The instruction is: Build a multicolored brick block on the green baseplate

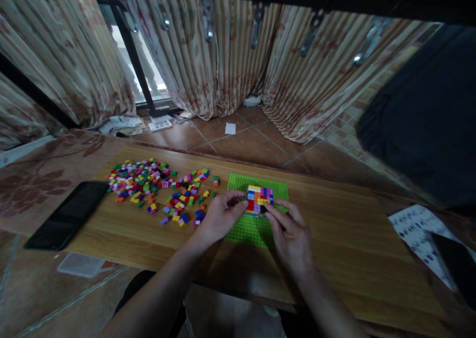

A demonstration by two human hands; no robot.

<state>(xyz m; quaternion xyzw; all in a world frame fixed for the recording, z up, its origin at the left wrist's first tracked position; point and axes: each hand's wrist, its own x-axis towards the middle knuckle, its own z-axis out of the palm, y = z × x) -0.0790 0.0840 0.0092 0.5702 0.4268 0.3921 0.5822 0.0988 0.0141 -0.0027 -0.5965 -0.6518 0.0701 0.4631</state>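
A low, multicoloured block of toy building bricks point(258, 195) sits over a green studded baseplate point(248, 231); whether it is fixed to the plate I cannot tell. My left hand point(224, 214) grips the block's left side, its thumb at the near left corner and its fingers curled along the far left. On the opposite side, my right hand point(293, 229) is closed on the block, with index finger and thumb at the near right corner. A dark spot shows by those fingertips, too small to make out. The fingers partly hide the block's edges.
Left on the wooden table point(345, 248) lies a large heap of loose bricks point(136, 179), with a smaller scatter of bricks point(186, 199) nearer the plate. A black tablet-like device point(67, 216) rests at the table's left end. A printed sheet point(420, 234) lies at the right.
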